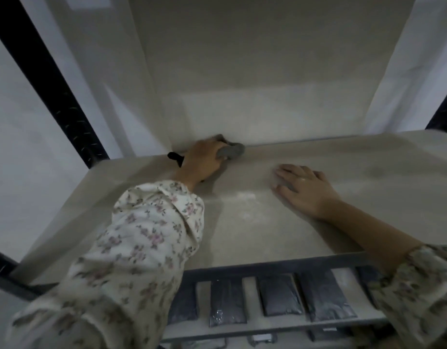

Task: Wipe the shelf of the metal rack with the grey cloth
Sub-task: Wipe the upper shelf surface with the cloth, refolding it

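Note:
The pale shelf (255, 230) of the metal rack fills the middle of the head view. My left hand (203, 161) reaches to the shelf's far left corner and grips the bunched grey cloth (230, 150), pressing it against the back edge where shelf meets wall. My right hand (305, 188) lies flat on the shelf, palm down with fingers spread, to the right of the cloth and apart from it. Both arms wear floral sleeves. A whitish smear (245, 197) shows on the shelf between the hands.
A black rack upright (49, 79) runs diagonally at the left, another upright (444, 109) at the right edge. A small black object (174, 157) lies beside my left wrist. Below the grey front rail (267, 267), several dark flat packets (277, 297) sit on a lower shelf.

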